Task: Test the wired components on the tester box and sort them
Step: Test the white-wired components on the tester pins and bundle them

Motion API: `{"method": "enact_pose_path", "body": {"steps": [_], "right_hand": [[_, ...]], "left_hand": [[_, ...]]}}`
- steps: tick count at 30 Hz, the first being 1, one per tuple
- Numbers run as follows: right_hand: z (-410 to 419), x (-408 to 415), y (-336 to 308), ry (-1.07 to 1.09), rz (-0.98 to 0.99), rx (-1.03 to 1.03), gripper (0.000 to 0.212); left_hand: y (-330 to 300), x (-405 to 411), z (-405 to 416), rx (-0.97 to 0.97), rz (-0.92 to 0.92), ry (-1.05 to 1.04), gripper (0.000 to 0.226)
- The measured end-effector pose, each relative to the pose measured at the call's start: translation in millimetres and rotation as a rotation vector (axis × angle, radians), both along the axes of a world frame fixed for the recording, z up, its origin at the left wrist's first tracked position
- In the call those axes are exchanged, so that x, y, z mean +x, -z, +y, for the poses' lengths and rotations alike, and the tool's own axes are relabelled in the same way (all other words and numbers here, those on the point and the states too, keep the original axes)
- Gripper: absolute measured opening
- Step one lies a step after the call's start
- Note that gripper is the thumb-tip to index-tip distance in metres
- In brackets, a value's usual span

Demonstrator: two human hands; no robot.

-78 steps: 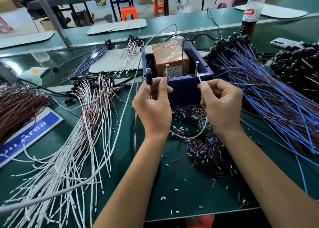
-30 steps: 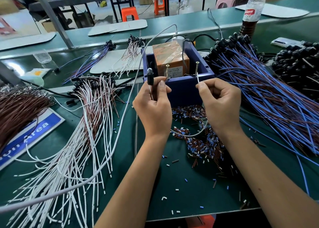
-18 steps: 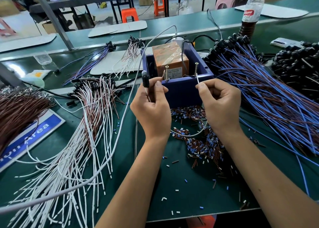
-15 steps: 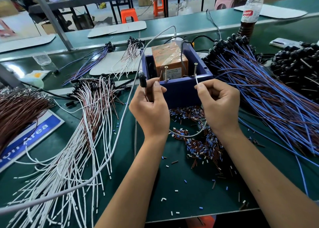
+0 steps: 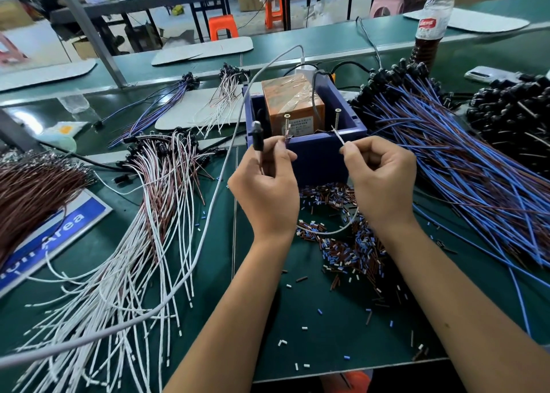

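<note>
The tester box (image 5: 320,151) was a blue open-topped bin holding an orange block, two upright screws at its near rim. My component (image 5: 257,136), a small black cylinder, stood upright; its brown lead touched the left screw and its white lead (image 5: 338,133) angled toward the right screw.

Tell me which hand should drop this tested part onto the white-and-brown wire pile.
Left, probably. The left hand already grips the component's black body, and the white-and-brown pile lies on its side. The right hand only pinches the white lead's end by the blue tester box.
</note>
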State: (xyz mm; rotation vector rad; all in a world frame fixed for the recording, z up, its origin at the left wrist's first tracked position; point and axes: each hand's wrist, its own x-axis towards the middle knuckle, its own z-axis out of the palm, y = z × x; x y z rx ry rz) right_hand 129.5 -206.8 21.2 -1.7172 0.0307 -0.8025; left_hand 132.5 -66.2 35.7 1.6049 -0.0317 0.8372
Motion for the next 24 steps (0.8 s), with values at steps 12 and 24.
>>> {"method": "enact_pose_path", "body": {"steps": [12,24], "right_hand": [[-2.6,-1.7,-1.0,0.034,0.005,0.016,0.023],[-4.7,-12.2,-0.3,0.075,0.025,-0.020,0.022]], "left_hand": [[-2.8,3.4,3.6,-0.081,0.060,-0.019,0.013],[-13.6,0.2,22.4,-0.132,0.075,-0.030,0.015]]}}
